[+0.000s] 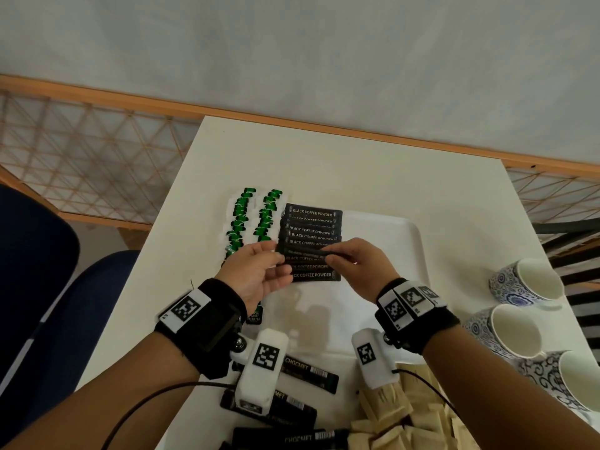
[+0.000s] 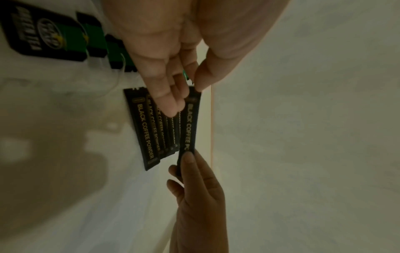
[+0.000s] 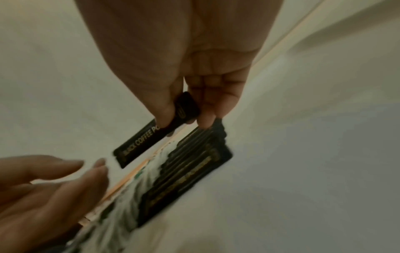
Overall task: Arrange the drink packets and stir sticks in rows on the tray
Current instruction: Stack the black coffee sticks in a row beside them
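A white tray (image 1: 389, 228) lies on the white table. On its left part are two columns of green tea packets (image 1: 242, 216) and a column of overlapping black coffee powder packets (image 1: 311, 214). My right hand (image 1: 334, 254) pinches the right end of one black coffee packet (image 1: 305, 253) and holds it just above that column. The wrist views show the same packet (image 2: 188, 123) (image 3: 140, 143) between thumb and fingers of my right hand (image 3: 184, 119). My left hand (image 1: 279, 259) hovers at the packet's other end with loose fingers (image 3: 93, 166), and a small gap shows there.
Loose black Chocmet packets (image 1: 311, 373) and a heap of beige paper-wrapped pieces (image 1: 406, 427) lie at the table's near edge. Three blue-patterned cups (image 1: 526, 280) lie on their sides at the right. A blue chair (image 1: 48, 287) stands to the left. A wooden rail runs behind the table.
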Action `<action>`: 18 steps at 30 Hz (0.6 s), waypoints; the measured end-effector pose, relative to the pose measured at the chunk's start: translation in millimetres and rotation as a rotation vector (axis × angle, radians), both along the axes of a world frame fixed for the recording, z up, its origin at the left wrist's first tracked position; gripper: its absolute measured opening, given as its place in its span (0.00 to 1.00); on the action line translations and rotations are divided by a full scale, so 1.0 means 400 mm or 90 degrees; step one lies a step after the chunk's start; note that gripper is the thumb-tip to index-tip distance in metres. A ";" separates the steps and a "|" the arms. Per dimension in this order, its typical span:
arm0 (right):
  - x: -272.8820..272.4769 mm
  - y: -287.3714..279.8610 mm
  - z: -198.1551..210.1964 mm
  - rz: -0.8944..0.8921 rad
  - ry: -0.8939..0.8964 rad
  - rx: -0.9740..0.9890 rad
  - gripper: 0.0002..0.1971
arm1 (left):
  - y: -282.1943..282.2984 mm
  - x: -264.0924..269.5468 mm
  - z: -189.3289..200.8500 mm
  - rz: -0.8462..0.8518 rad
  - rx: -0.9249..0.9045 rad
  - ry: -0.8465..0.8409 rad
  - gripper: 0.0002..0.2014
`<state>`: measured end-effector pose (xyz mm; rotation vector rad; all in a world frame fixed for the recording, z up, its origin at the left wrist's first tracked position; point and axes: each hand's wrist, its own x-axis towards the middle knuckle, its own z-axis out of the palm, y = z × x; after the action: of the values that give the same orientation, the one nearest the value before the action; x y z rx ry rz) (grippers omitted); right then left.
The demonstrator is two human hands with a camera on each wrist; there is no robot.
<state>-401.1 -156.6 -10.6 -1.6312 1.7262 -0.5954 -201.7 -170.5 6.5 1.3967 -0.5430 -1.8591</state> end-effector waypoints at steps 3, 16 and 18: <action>-0.043 0.002 -0.011 0.058 0.108 0.065 0.12 | 0.009 0.000 0.000 -0.018 0.018 0.015 0.08; -0.017 0.019 -0.060 -0.036 0.079 0.046 0.06 | 0.092 -0.083 -0.043 -0.086 0.108 -0.013 0.08; -0.031 0.013 -0.065 -0.085 0.064 0.014 0.08 | 0.092 -0.086 -0.051 -0.071 0.104 -0.007 0.09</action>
<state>-413.6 -151.6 -36.5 -1.5625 1.9205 -0.5628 -236.0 -133.8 -13.7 1.5106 -0.4913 -2.0245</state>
